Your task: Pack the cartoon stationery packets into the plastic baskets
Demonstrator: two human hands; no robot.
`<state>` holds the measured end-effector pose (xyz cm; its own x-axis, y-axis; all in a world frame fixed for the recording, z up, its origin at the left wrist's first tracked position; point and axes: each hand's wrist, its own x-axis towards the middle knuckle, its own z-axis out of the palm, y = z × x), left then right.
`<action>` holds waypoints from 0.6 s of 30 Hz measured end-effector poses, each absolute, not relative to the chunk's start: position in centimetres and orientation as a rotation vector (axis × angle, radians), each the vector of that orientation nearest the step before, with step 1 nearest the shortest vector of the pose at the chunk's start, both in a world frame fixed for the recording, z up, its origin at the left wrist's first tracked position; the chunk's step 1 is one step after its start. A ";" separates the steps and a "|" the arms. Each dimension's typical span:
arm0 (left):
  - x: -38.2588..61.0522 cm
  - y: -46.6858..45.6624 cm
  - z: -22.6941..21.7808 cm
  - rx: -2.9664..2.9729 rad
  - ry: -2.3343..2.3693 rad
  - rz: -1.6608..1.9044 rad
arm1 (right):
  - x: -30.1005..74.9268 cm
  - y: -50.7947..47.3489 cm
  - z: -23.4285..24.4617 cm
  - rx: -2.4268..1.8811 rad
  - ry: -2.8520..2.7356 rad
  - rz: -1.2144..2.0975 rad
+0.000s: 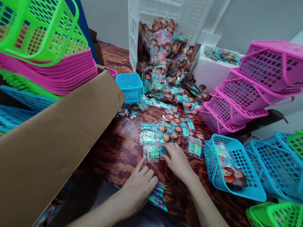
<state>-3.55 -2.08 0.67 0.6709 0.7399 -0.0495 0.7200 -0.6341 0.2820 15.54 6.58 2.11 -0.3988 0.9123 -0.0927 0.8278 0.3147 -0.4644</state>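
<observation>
A small clear packet (pixel 152 152) with green strips and a cartoon figure lies on the dark wood-grained table. My right hand (pixel 176 160) has its thumb and fingers closed around the packet's right end. With its index finger stretched to the packet's lower left corner, my left hand (pixel 140 182) rests on the table, its other fingers loosely bent. Beside that hand, a row of similar packets (pixel 159 196) sits near the table's front edge, partly hidden by it. Just beyond, more flat packets (pixel 152 137) lie in a column, with loose ones (pixel 195 146) to the right.
A white crate (pixel 131 26) on its side spills a heap of packets (pixel 160 59). Blue basket (pixel 211 165) with packets, stacked pink baskets (pixel 273 66) and green baskets (pixel 278 225) crowd the right. A cardboard box (pixel 55 131) of nested baskets stands left. A small blue basket (pixel 129 87) sits behind.
</observation>
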 end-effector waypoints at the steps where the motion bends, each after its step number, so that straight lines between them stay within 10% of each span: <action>1: -3.6 -2.1 0.5 2.593 1.158 0.099 | 15.0 6.8 1.5 -1.653 -2.420 0.487; 18: -3.7 -2.9 -0.6 2.474 1.227 0.128 | 11.4 15.5 2.0 -1.630 -2.607 0.471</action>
